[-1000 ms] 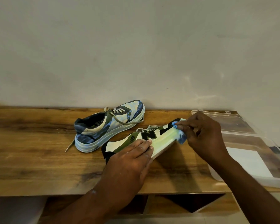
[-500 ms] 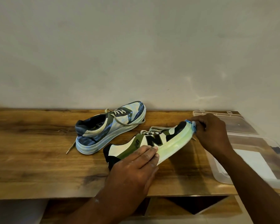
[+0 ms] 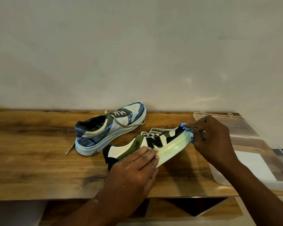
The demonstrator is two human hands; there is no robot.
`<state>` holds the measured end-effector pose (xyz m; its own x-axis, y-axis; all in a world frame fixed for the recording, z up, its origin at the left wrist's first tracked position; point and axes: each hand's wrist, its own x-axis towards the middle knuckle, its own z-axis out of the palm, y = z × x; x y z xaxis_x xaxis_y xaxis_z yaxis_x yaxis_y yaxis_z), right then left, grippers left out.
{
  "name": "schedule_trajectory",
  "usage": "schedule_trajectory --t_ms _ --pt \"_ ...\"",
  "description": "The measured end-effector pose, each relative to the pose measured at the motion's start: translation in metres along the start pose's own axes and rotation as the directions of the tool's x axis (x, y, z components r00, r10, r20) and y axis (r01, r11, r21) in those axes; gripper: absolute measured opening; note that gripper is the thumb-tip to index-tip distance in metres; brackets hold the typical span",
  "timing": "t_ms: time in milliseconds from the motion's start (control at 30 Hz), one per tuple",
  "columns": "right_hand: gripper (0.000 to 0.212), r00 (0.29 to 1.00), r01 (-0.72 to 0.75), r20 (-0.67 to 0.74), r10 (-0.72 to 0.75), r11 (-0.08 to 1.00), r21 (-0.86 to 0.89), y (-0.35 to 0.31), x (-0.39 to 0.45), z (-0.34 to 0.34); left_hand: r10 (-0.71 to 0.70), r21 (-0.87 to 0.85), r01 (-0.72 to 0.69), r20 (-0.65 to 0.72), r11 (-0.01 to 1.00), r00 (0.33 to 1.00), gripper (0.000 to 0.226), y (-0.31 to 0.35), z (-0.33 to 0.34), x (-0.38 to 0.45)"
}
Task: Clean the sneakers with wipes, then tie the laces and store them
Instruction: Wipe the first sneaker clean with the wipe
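A white, green and black sneaker (image 3: 155,141) with a large N lies tilted on its side on the wooden tabletop (image 3: 31,157), sole edge toward me. My left hand (image 3: 134,170) grips its heel half. My right hand (image 3: 214,137) pinches a blue wipe (image 3: 185,126) against the toe end. A second sneaker (image 3: 109,129) stands upright behind to the left, with its laces loose and one end trailing on the wood.
A clear plastic storage box (image 3: 252,160) lies open at the right end of the tabletop, partly over the edge. A plain wall (image 3: 137,54) rises directly behind the table. Below the front edge are open shelf gaps (image 3: 194,207).
My right hand with the wipe has slid from the sneaker's forefoot side out to the toe tip. The sneaker has turned slightly, toe further right. My left hand stays on the heel.
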<state>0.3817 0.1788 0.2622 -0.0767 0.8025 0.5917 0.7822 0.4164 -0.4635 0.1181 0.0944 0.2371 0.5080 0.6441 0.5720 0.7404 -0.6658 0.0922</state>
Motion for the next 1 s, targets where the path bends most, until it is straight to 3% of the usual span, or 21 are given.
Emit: schedule_trajectory --t_ms 133,367,533,667,867,1000 --pt "0.032 0.987 -0.161 0.014 0.160 0.985 0.055 0.003 0.002 0.003 0.020 0.019 -0.021 0.023 1.000 1.000 0.037 0.002 0.001 -0.002" --pt "0.034 0.957 -0.286 0.124 0.262 0.927 0.242 -0.011 -0.002 -0.003 -0.012 0.139 0.009 0.023 0.990 1.000 0.049 0.009 -0.003 0.005" --pt "0.033 0.922 -0.374 0.207 0.326 0.887 0.270 -0.016 -0.008 -0.009 -0.013 0.143 0.001 0.080 0.990 0.997 0.062 0.007 -0.002 0.006" --pt "0.024 0.864 -0.471 0.309 0.398 0.856 0.213 -0.012 -0.008 -0.020 0.092 0.133 -0.103 0.088 0.986 0.992 0.057 0.005 0.002 0.003" --pt "0.020 0.857 -0.495 0.227 0.463 0.862 0.111 -0.002 -0.008 -0.027 0.249 0.108 -0.255 0.065 0.961 0.966 0.054 -0.009 0.012 -0.004" --pt "0.024 0.784 -0.516 0.405 0.470 0.857 0.004 -0.006 -0.005 -0.027 0.336 0.079 -0.343 0.089 0.936 0.938 0.059 -0.024 0.017 -0.002"
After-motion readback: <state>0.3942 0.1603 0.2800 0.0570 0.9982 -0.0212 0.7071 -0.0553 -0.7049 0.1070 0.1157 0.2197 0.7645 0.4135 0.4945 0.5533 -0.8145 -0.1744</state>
